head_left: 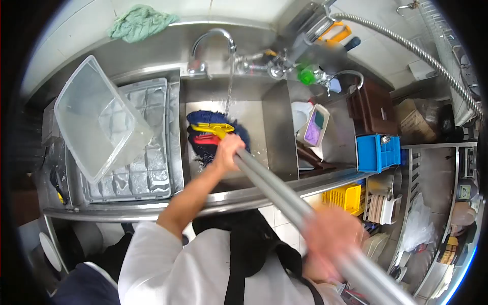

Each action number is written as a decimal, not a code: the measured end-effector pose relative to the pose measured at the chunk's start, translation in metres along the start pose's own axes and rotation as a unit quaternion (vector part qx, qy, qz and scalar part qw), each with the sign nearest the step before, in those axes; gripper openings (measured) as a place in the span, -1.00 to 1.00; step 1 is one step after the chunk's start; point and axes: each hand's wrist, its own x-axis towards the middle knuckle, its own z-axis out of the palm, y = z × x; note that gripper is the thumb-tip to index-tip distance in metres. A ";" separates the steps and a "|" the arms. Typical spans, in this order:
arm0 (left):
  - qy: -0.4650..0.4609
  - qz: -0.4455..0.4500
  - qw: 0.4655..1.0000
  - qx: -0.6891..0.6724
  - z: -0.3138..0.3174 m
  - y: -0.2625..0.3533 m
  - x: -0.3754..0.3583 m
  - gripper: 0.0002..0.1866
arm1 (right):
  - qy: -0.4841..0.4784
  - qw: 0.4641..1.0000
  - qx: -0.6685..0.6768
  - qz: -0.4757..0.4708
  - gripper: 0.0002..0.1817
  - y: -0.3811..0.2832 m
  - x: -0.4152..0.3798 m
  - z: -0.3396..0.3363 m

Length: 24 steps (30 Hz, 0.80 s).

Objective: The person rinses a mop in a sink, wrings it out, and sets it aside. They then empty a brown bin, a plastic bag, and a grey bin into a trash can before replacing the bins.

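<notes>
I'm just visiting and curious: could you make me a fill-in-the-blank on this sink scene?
1. Water runs from the tap onto the ____ mop head.
2. Both hands grip the mop's metal ____.
3. The mop head lies in the ____.
4. On the ledge behind the tap lies a green ____.

Answers: blue; handle; sink; cloth

Left hand (227, 150) grips the metal mop handle (284, 195) low, near the blue mop head (216, 133) lying in the sink basin (277, 127) under running water from the faucet (213, 40). Right hand (330, 239), blurred, holds the handle higher up. A clear plastic container (96, 119) leans over the tray at the sink's left edge.
</notes>
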 end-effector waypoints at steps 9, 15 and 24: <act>-0.052 0.016 0.998 -0.013 -0.002 0.028 0.009 -0.56 | -0.048 0.997 0.060 0.023 -0.75 -0.051 0.032 -0.005; -0.220 -0.014 0.974 -0.061 0.002 0.020 0.039 -0.54 | -0.054 0.980 -0.190 -0.001 -0.82 -0.056 0.015 -0.041; -0.566 -0.163 0.786 -0.188 0.016 -0.043 0.046 -0.50 | 0.141 0.983 -0.093 0.075 -0.72 0.014 -0.020 -0.031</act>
